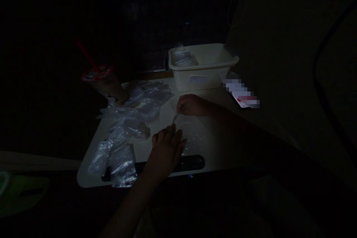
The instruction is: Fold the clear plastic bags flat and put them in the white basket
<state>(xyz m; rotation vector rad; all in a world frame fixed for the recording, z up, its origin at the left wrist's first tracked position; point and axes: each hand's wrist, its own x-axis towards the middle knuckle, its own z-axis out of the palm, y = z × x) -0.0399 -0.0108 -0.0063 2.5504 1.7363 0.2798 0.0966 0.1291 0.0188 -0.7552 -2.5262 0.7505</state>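
Note:
My left hand (pixel 166 148) lies palm down on the small white table, its fingers stretched out over a clear plastic bag (pixel 192 134). Just beyond it, my right hand (pixel 191 105) is closed in a pinch on the edge of that bag, lifting a thin fold of it. The bag is flat and hard to make out in the dim light. To the left of my hands lies a loose spread of crumpled clear plastic bags (pixel 136 126), some reaching the near edge of the table.
A cream plastic tub (pixel 200 78) at the back holds stacked plastic bags (pixel 184 57). A drink cup (pixel 107 87) with a red straw stands at the back left. A blurred-out phone-like object (pixel 241 93) lies right. A black handle-like bar (pixel 192 162) runs along the table's front edge.

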